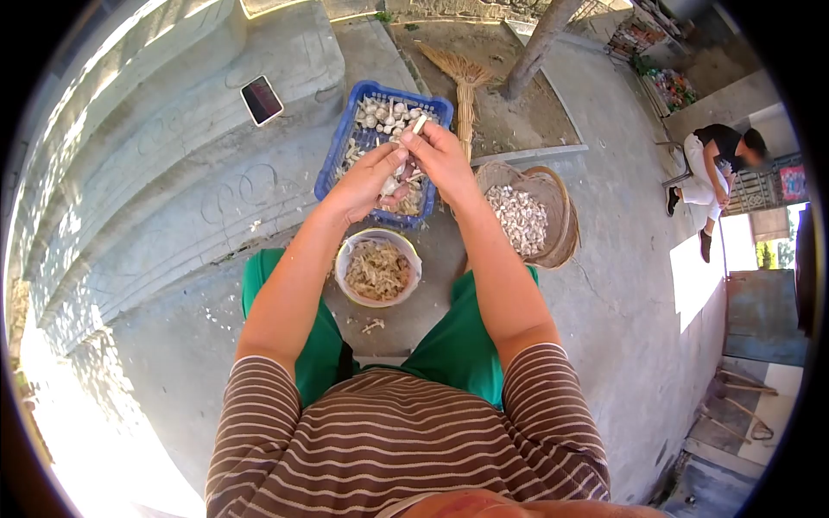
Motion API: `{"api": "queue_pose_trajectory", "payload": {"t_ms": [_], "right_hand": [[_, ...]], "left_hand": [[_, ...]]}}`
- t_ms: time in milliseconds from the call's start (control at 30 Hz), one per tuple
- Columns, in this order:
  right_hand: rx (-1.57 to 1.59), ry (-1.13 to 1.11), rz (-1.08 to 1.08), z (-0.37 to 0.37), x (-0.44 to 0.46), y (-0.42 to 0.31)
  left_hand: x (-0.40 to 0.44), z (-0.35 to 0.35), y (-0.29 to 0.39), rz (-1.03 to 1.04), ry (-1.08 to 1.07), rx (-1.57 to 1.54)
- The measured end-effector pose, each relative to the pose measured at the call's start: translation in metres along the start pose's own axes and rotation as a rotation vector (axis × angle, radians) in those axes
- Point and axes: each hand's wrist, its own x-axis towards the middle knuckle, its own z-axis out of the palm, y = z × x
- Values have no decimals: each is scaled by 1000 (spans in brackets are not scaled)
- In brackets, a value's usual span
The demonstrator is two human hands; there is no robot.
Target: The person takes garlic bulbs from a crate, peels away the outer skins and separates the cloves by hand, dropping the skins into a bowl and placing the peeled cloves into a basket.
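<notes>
Both my hands are over a blue plastic crate point(322, 177) that holds several garlic bulbs point(380, 114) and loose bits. My left hand point(370, 180) is closed around a whitish garlic bulb point(390, 185), mostly covered by the fingers. Close against it, my right hand point(442, 162) pinches a short pale garlic stem point(420, 123) between thumb and finger. Whether stem and bulb are joined is hidden by the fingers. Below the hands, between my knees, stands a white bucket point(342, 274) filled with dry brownish garlic skins point(378, 270).
To the right, a wicker basket point(566, 226) holds many white garlic cloves point(516, 217). A straw broom point(465, 86) lies beyond the crate, near a tree trunk point(537, 50). A phone point(262, 100) rests on the concrete step point(298, 56). Another person point(715, 164) sits far right.
</notes>
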Motion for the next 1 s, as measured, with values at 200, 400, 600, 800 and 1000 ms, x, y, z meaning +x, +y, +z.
{"api": "queue_pose_trajectory", "payload": {"t_ms": [200,400,600,800,1000], "right_hand": [[122,91,56,10,-2,13],[-4,161,-89,27,-10,6],[87,192,-440,18,-12,2],[-743,314,-434,-3,3,-3],[-612,74,-139,11,-2,7]], "left_hand": [[1,9,-4,-8,114,-99],[14,-6,-13,68,155,-396],[11,-10,-10,97,134,-483],[12,-7,-12,150,261,-457],[8,9,-3,145,336,-349]]}}
